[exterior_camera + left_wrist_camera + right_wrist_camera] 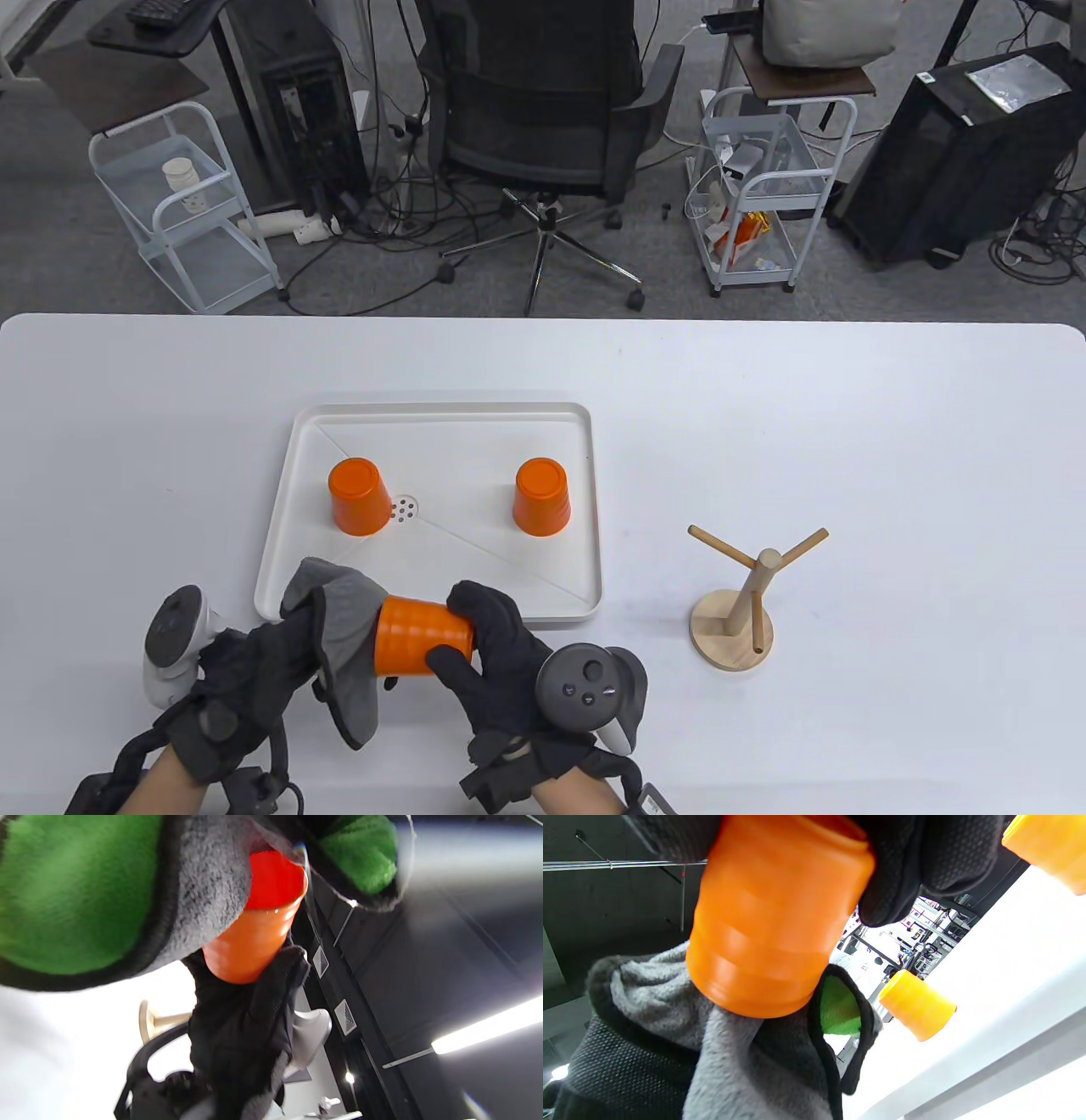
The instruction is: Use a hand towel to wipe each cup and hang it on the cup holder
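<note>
My right hand [496,658] grips the orange cup [420,637] by its base, held sideways above the worktop with its mouth toward my left hand [254,671], which clutches the grey towel [344,632] against that open end.

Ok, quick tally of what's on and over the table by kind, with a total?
Orange cups: 3, one held sideways by the right hand, two upside down in the tray
Hand towel, grey and green: 1, held by the left hand at the held cup's mouth
White tray: 1
Wooden cup holder: 1, pegs bare
Total: 6
</note>
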### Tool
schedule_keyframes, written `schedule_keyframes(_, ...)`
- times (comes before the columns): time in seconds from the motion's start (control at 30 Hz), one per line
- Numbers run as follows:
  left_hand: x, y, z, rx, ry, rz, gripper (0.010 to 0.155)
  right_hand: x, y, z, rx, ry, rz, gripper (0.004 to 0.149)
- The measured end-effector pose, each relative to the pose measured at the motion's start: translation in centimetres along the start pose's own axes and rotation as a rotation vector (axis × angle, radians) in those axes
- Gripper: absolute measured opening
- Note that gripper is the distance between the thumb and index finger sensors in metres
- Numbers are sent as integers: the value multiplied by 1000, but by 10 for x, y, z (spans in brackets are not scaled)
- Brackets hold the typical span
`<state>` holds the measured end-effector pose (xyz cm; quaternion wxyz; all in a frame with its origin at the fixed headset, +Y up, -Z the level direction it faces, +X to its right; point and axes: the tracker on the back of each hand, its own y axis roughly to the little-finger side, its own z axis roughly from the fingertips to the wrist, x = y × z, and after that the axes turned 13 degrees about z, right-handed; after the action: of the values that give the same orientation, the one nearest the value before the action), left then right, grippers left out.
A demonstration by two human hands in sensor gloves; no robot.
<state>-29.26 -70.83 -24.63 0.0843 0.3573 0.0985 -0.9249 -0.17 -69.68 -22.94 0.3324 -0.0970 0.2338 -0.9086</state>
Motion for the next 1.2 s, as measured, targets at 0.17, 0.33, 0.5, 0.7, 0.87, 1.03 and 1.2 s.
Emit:
schedule_keyframes(0.17, -8, 4, -3, 18, 17, -45, 77, 3, -2, 0, -4, -22, 6, 70)
schedule_keyframes(0.33, -18, 12, -9, 93, 13, -119, 65, 6, -5, 1, -14, -33, 24, 70)
schedule_keyframes(0.5, -29, 19, -14, 171, 40, -223, 72, 10, -5, 1, -3, -56, 30, 70)
schedule_keyframes(0.7, -37, 23, -18, 173, 84, -299, 79, 11, 5, 0, 87, -84, -74, 69)
schedule_keyframes(0.87, -44, 19, -20, 116, 121, -471, 81, 11, 13, 0, 181, -99, -160, 70)
schedule_keyframes(1.03, -52, 11, -21, 35, 175, -671, 82, 13, 23, 1, 274, -129, -252, 72)
schedule_keyframes(1.2, -59, 8, -21, -23, 199, -825, 82, 14, 30, 2, 345, -168, -325, 74)
